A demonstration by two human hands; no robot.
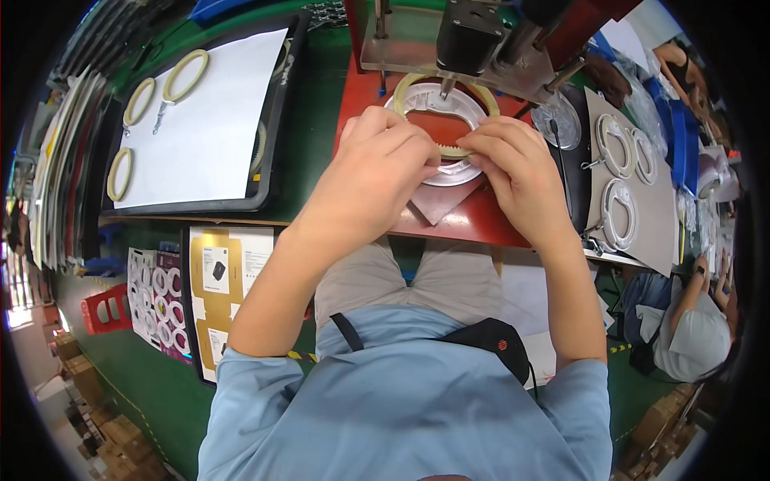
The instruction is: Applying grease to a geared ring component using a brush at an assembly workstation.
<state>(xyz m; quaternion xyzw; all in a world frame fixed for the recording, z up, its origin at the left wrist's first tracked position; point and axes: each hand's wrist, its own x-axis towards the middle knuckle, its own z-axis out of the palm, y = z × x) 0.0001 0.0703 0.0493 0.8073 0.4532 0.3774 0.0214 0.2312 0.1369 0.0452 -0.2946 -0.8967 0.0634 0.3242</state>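
Observation:
A pale yellow ring (pixel 488 99) with small teeth on its near inner side lies over a white ring-shaped part (pixel 457 173) on the red work plate (pixel 357 96). My left hand (pixel 375 172) is closed at the rings' near left side, its fingers curled so that the tips are partly hidden. From the right, my right hand (pixel 517 172) pinches the near edge of the yellow ring between thumb and fingers. Just beyond both hands, the press head (pixel 469 36) with its thin rod hangs over the far part of the rings.
On the left, a black tray (pixel 277 152) carries a white sheet (pixel 216 120) with several yellow rings. Three white rings (pixel 620 215) lie on grey cardboard (pixel 654 216) at right. A clear round dish (pixel 559 124) stands beside the press. Another person (pixel 690 345) sits far right.

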